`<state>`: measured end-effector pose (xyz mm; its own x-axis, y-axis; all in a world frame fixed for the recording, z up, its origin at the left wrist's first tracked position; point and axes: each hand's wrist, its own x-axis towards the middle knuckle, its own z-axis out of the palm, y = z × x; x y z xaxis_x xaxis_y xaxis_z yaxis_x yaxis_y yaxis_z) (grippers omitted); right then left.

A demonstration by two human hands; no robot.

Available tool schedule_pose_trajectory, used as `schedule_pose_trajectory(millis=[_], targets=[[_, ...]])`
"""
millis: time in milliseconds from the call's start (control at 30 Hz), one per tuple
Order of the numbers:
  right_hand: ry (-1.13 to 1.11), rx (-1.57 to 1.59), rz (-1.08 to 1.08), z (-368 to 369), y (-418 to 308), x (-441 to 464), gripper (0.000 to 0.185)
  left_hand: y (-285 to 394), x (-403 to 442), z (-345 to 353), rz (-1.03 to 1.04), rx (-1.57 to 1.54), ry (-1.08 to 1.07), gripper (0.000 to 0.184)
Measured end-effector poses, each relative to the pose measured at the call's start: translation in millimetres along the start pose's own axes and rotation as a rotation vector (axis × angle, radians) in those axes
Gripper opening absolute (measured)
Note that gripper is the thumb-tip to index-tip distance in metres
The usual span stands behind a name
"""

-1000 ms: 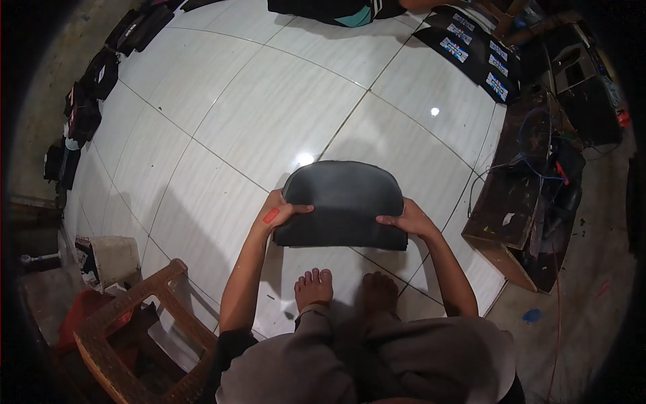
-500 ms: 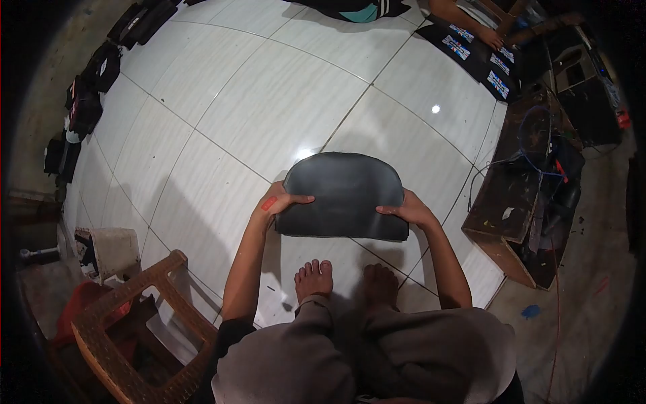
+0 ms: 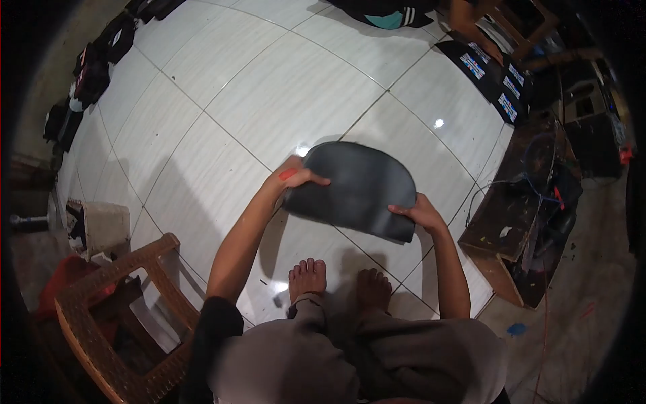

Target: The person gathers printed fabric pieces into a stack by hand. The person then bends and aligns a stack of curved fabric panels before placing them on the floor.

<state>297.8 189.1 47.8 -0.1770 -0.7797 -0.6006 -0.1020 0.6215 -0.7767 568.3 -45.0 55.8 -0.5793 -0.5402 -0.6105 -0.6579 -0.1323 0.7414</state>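
Observation:
A dark grey, half-round padded panel [image 3: 356, 192] is held over the tiled floor in front of my feet, curved edge away from me and straight edge towards me. It slants, its right end nearer to me. My left hand [image 3: 296, 178] grips the left end, thumb on top and the other fingers hidden underneath. A red patch shows on the back of that hand. At the right end my right hand [image 3: 420, 212] holds the same panel, again with the thumb on top. What the panel is for cannot be told.
On the left stands a brown stool [image 3: 124, 303] beside a whitish box [image 3: 101, 229]. A dark wooden box [image 3: 494, 229] with cables is at the right. Another person's hand [image 3: 491, 50] rests by black printed pieces [image 3: 508, 104]. Several black items [image 3: 91, 81] line the left edge.
The panel has turned clockwise, its left end moving up and away while its right end came slightly lower. Both hands keep their grip. The whole view has also shifted a little.

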Motion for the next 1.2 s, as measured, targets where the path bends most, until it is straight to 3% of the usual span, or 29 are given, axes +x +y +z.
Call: schedule_pose_trajectory(millis=[100,200,300,367,500,600,667,700,767,867,933,967,1000,1067,1100,1133,1200], targets=[[0.111,0.07,-0.022,-24.4,-19.3,-4.2,0.055,25.1,46.6,-1.4,-0.002,0.034,-0.091,0.072],[0.159,0.078,-0.02,-61.1,-19.7,6.2,0.055,60.4,90.9,1.0,0.07,0.153,-0.129,0.065],[0.239,0.065,0.037,-82.3,-16.4,19.1,0.059,92.9,126.9,11.3,0.07,0.077,-0.183,0.066],[0.275,0.073,0.072,-90.1,-4.8,26.9,0.061,101.2,152.2,19.9,0.059,0.339,-0.142,0.071],[0.293,0.089,0.12,-87.8,4.6,30.3,0.061,109.6,149.4,13.3,-0.013,0.347,-0.285,0.075],[0.287,0.079,0.149,-87.4,0.8,30.2,0.06,116.4,145.8,7.1,0.07,0.506,-0.26,0.076],[0.287,0.005,0.225,-91.4,-3.8,32.0,0.06,129.7,125.3,0.4,0.104,0.806,-0.086,0.081],[0.287,0.017,0.208,-91.6,-2.0,31.9,0.06,119.3,126.2,-1.8,0.141,0.797,0.003,0.088],[0.287,-0.027,0.233,-93.8,0.8,31.0,0.059,109.2,116.4,-21.8,0.096,0.636,0.177,0.079],[0.287,-0.118,0.267,-94.9,-6.6,30.5,0.064,55.4,121.7,-80.5,0.254,0.544,0.646,0.048],[0.287,-0.281,0.327,-98.1,-16.3,32.3,0.072,0.6,128.0,-135.6,0.34,0.495,0.994,0.047],[0.246,-0.238,0.461,-94.5,-40.8,31.0,0.071,-21.3,130.0,-168.2,0.296,0.569,1.115,0.054],[0.185,-0.198,0.462,-97.3,-37.6,34.8,0.071,-50.0,124.3,-202.2,0.22,0.649,1.236,0.062],[0.17,-0.113,0.446,-93.1,-37.0,34.6,0.072,-107.0,111.0,-248.1,-0.098,0.806,1.399,0.079],[0.167,-0.093,0.311,-102.6,-2.5,39.2,0.073,-115.1,94.5,-256.8,-0.334,0.678,1.31,0.091],[0.102,-0.112,0.426,-99.2,-27.2,35.4,0.081,-128.2,78.7,-261.6,-0.332,0.658,1.329,0.091],[0.199,-0.309,0.645,-91.9,-59.5,31.6,0.092,-137.0,95.1,-255.9,-0.337,0.599,1.335,0.096]])
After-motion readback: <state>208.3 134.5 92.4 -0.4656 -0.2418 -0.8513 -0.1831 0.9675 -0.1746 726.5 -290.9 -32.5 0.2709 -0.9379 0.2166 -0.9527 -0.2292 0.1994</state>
